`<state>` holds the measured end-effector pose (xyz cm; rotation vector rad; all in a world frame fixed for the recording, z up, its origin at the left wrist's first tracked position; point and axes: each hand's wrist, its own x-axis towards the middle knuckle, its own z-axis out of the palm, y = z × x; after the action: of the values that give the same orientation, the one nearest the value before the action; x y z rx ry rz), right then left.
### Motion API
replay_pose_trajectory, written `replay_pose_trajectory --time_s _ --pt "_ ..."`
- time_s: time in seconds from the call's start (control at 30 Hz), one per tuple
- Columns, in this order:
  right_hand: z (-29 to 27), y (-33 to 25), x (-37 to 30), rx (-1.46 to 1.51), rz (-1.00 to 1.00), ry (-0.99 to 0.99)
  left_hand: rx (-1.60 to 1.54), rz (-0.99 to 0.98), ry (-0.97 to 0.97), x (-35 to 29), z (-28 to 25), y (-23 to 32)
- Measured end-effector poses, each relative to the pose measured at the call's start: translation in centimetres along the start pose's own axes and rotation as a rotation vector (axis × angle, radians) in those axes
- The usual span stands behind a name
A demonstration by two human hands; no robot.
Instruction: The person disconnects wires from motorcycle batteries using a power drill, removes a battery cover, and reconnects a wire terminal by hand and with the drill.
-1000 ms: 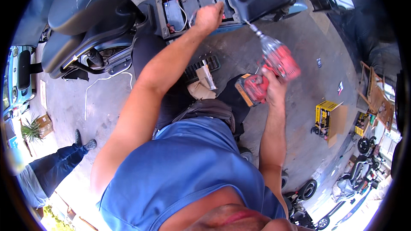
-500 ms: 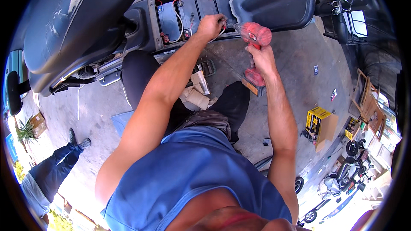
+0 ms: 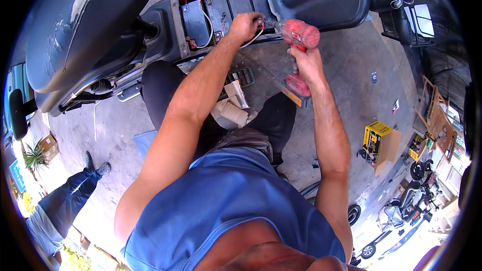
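Observation:
My right hand (image 3: 307, 64) grips a red cordless drill (image 3: 299, 35) by its handle, the battery pack hanging below. The drill's nose points left at the front corner of the rightmost battery in an open compartment of a black scooter. My left hand (image 3: 244, 26) meets the nose there, fingers pinched together; what they hold is hidden. Beside these fingertips a pale cable (image 3: 253, 39) runs along the compartment's near edge. Several dark batteries sit side by side, among them the leftmost battery (image 3: 193, 22), with red and pale wires at its terminals.
The scooter's black seat (image 3: 93, 30) rises at left, and a black body panel (image 3: 321, 0) lies right of the compartment. Between my knees are torn cardboard (image 3: 233, 113) and a tool case (image 3: 243, 77). A yellow-black box (image 3: 376, 140) stands at right; another person's legs (image 3: 75, 185) show at left.
The view has shifted slightly. Both hands and the drill stay at the same battery corner, and the drill's body looks sharper than before.

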<state>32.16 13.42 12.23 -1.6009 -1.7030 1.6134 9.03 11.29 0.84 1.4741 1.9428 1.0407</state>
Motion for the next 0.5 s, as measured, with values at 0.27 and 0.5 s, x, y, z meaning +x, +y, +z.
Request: replay_pose_trajectory --time_s 0.27,0.5 --pt "0.2 0.1 0.2 0.019 0.042 0.004 0.042 -0.035 -0.033 0.3 -0.1 -0.1" --pt "-0.3 -1.6 0.7 -0.003 0.042 -0.053 0.072 0.012 0.004 0.3 0.5 -0.5"
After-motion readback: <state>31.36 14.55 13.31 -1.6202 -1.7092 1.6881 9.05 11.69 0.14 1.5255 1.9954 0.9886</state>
